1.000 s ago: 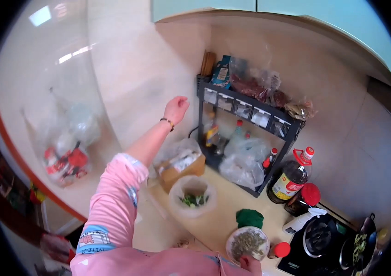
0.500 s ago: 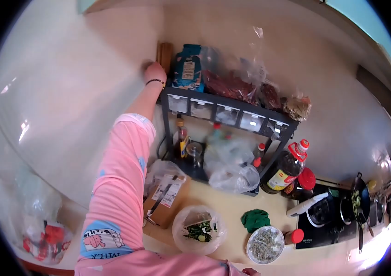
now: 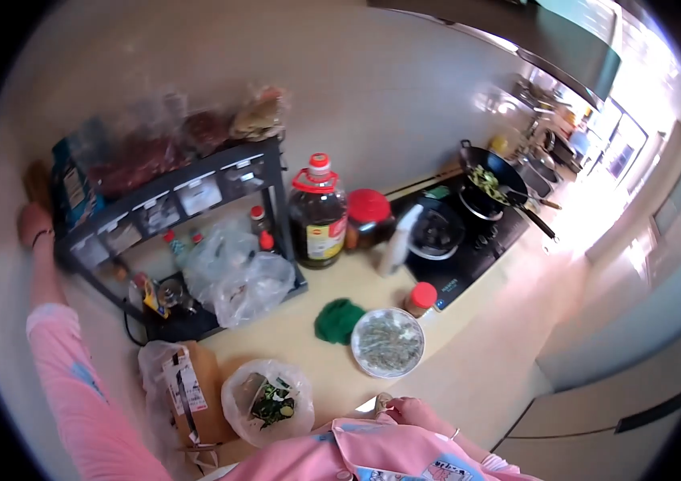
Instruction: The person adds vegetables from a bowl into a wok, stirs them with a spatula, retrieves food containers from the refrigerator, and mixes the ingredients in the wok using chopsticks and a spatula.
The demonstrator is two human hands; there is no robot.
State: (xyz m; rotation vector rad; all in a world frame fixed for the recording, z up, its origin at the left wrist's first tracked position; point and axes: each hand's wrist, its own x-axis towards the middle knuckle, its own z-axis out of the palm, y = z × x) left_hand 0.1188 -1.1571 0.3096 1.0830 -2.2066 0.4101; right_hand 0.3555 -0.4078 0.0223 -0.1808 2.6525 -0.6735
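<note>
My left hand (image 3: 34, 226) is stretched out to the far left, at the left end of the black rack (image 3: 136, 212), just below a brown wooden holder (image 3: 37, 181). Its fingers are blurred and mostly hidden. My right hand (image 3: 413, 411) is low in front of my body at the counter's front edge, fingers curled by a small pale-brown thing too small to name. Above it on the counter sits a plate of greyish-green food (image 3: 388, 343). A green cloth (image 3: 339, 321) and a red-lidded jar (image 3: 421, 299) flank the plate.
Bagged food and a blue packet (image 3: 76, 180) top the rack. A large oil bottle (image 3: 319, 216), spray bottle (image 3: 397, 243) and cooktop (image 3: 469, 248) with a wok (image 3: 491, 178) stand rightward. A cardboard box (image 3: 200, 393) and a lined bin with greens (image 3: 268, 403) are nearer.
The view has swung right, bringing the wok and kitchen into sight. My left hand went from mid-air to the rack's left end and stays there. More of my right hand now shows.
</note>
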